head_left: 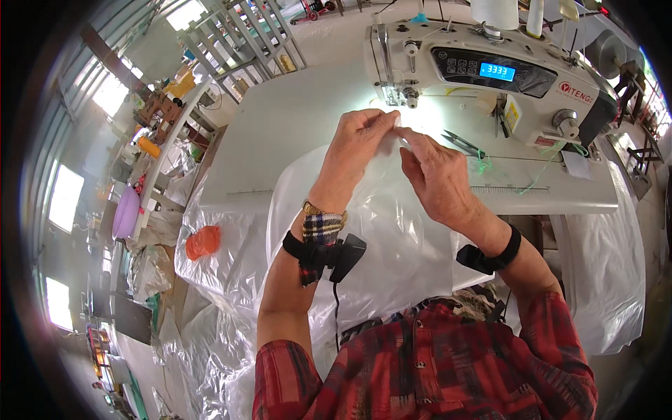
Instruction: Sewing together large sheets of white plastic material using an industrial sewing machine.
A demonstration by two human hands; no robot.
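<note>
A translucent plastic sheet drapes over the front of the sewing table and down over my lap. My left hand is closed, thumb and fingertips pinching an edge of that sheet just in front of the needle area. Close beside it on the right, my right hand also pinches the sheet's edge, its index finger and thumb pointing toward the left fingertips. The presser foot area of a white sewing machine is just beyond both hands, under a bright lamp. The exact fold between my fingertips is too small to make out.
Thread snips and tangled green thread lie right of my hands on the tabletop. White thread cones stand atop the machine. More plastic sheeting hangs at the left, with an orange bundle on it.
</note>
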